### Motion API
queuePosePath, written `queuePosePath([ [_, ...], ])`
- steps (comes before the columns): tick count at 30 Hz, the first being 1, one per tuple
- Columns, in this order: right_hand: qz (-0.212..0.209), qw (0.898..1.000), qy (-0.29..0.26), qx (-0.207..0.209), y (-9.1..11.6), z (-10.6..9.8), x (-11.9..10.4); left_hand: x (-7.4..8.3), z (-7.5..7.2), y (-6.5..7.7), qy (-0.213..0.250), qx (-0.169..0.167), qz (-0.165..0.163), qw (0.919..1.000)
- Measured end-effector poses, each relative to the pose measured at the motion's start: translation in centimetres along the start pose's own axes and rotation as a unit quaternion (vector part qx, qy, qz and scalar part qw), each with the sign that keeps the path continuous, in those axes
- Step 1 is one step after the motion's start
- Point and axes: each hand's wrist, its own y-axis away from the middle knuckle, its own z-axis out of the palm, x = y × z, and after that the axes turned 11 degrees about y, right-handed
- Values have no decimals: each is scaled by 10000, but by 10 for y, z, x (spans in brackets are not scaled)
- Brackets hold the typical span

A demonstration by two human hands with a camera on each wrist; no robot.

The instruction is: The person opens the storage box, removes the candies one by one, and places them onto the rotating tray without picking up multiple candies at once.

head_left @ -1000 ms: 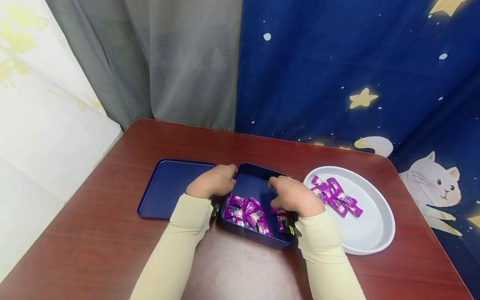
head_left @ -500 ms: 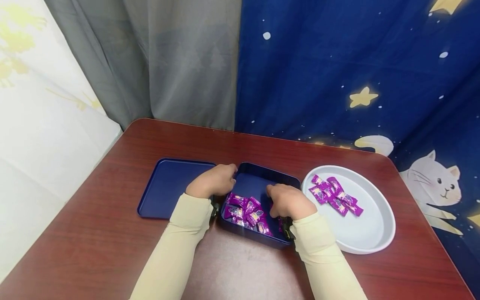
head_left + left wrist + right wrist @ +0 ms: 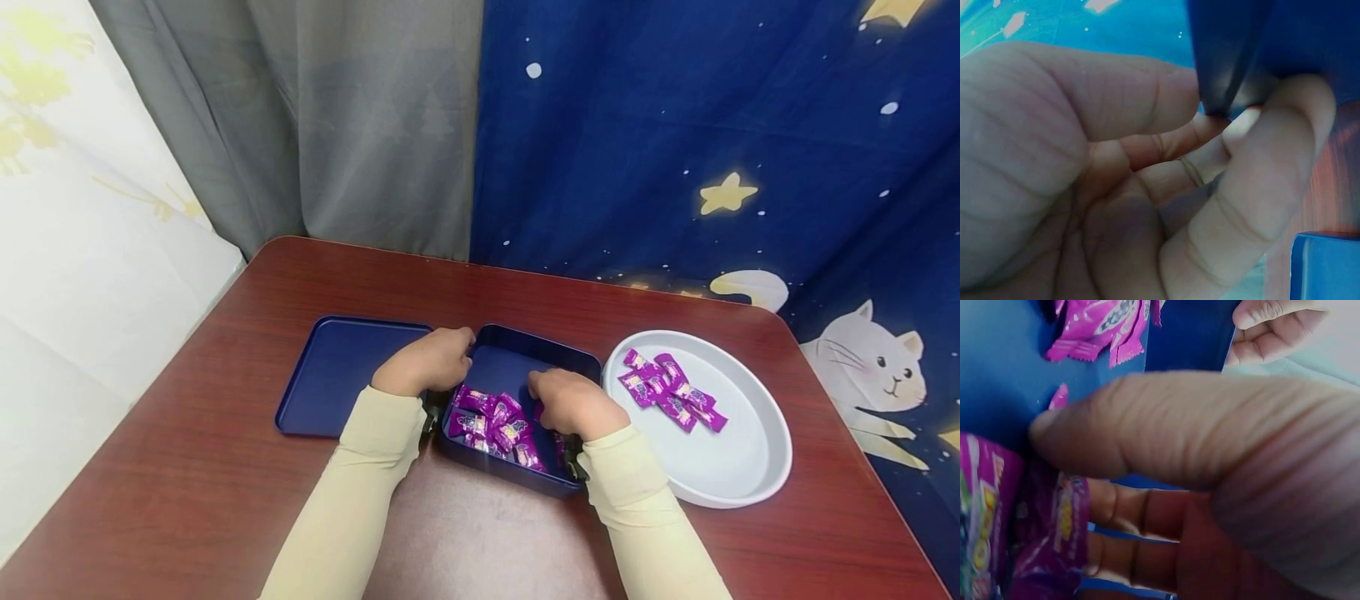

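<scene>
In the head view, a dark blue rectangular box point(image 3: 498, 362) stands at the middle of the table with several purple-wrapped candies point(image 3: 491, 421) heaped at its near left. My left hand point(image 3: 429, 360) grips the box's left wall; the left wrist view has thumb and forefinger on either side of that edge. Inside the right part of the box, my right hand point(image 3: 576, 402) reaches down with bent fingers. Seen from the right wrist, its thumb and fingers close around a purple-wrapped candy point(image 3: 1054, 531), beside another candy point(image 3: 985, 519). The right hand covers most of those candies in the head view.
A flat blue lid point(image 3: 337, 375) lies left of the box, partly under the left forearm's line. To the right is a white oval tray point(image 3: 738, 450) bearing several more purple candies point(image 3: 671, 392). Curtains hang behind the table's far edge point(image 3: 375, 258).
My right hand has shifted left and slightly down inside the box, farther from the white tray. The left hand, box and lid have stayed in place.
</scene>
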Motion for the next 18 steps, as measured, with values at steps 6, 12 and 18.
queuePosePath([
  [6,-216,9992,2,338,-3,3,0,-1,1,-1,25,-26,-23,10000],
  [12,-72,9992,-77,398,-2,1,3,-1,1,-1,20,-21,-11,10000],
  [18,233,9995,-225,45,0,-2,4,0,1,0,16,-44,-57,10000],
])
